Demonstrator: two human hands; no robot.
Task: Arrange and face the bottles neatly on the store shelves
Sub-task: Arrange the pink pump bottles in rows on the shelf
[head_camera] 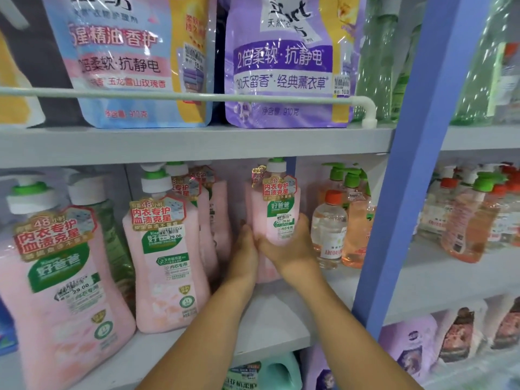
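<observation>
On the middle shelf: a pink bottle [274,212] stands between both hands, set back behind the front row, its label turned to the aisle.
Axis: long axis upright — pump cap on top, base hidden behind the hands, so I cannot tell if it rests on the shelf [270,319] or is lifted.
Right hand [292,243]: wrapped round the lower right side, fingers curled onto the label.
Left hand [244,251]: against the lower left side; its fingers go out of sight beside the bottle, so how far they curl cannot be told.
Nearer hand: neither by much — the bottle lies straight ahead of both, deeper in the shelf.
Left neighbours: a row of pink bottles [166,257], near the edge.
Right neighbours: a clear bottle [329,235], just beside the right hand.
Next move, likely: draw it forward, level with the front row.
</observation>
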